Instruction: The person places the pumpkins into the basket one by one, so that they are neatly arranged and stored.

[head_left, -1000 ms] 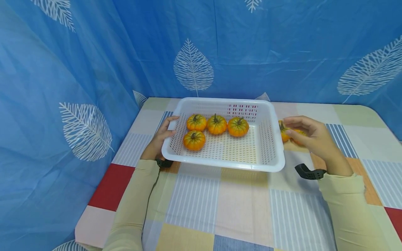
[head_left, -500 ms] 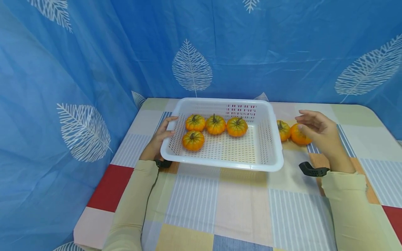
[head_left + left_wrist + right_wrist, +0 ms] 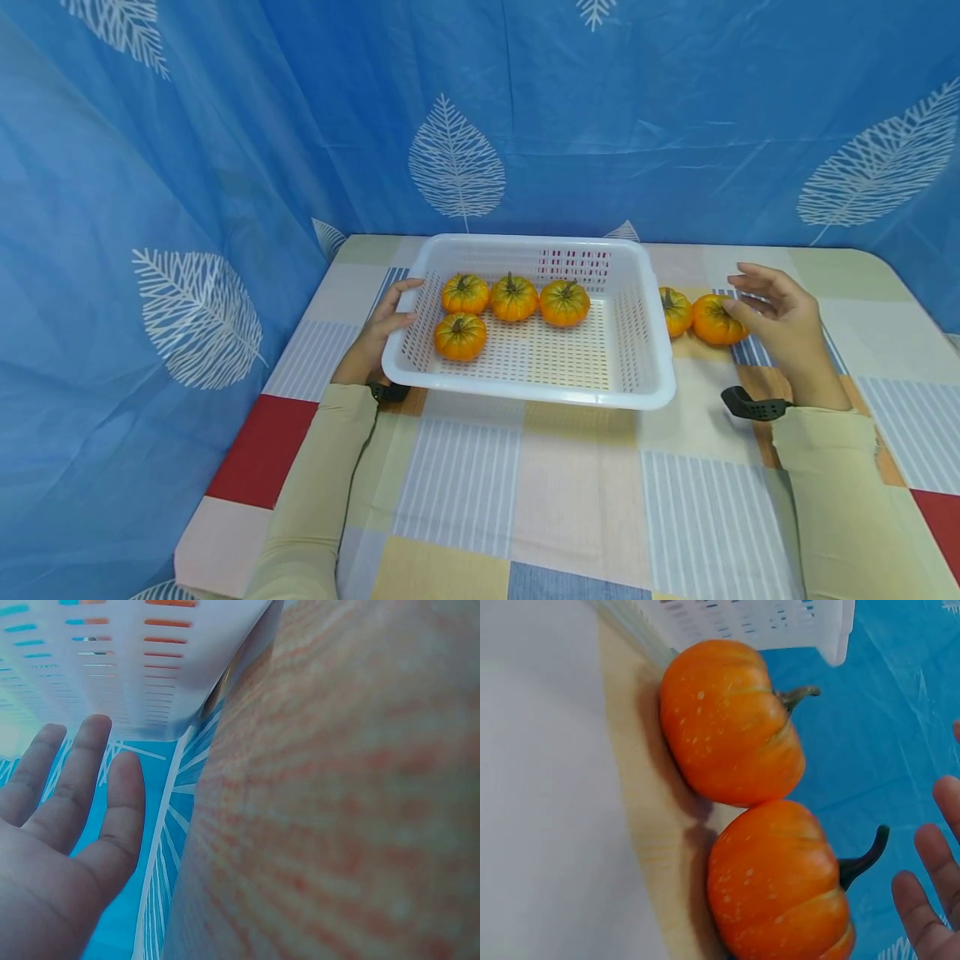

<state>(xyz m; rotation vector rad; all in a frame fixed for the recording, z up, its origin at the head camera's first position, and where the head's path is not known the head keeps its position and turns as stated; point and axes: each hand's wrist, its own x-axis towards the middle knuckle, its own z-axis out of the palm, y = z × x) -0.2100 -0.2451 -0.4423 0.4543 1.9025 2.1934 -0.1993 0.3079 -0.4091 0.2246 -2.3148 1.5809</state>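
Note:
A white plastic basket point(image 3: 528, 392) with slotted walls stands mid-table in the head view. Inside it, three small orange pumpkins point(image 3: 513, 297) form a back row, and another pumpkin point(image 3: 460, 337) sits in front at the left. My left hand point(image 3: 375, 333) is at the basket's left side, its fingers point(image 3: 82, 772) extended against or close to the wall. Outside the right wall, two pumpkins rest on the table: one pumpkin point(image 3: 731, 724) beside the basket, the other pumpkin point(image 3: 780, 881) touching it. My right hand point(image 3: 783, 325) hovers by the outer one, fingers apart, holding nothing.
A patchwork-patterned cloth point(image 3: 577, 492) covers the table. Blue curtains point(image 3: 315, 125) with white leaf prints hang behind and to the left. A dark band point(image 3: 753, 406) circles the right wrist.
My right hand has moved right, away from the basket, uncovering the two pumpkins beside it. The left hand and the basket have stayed in place.

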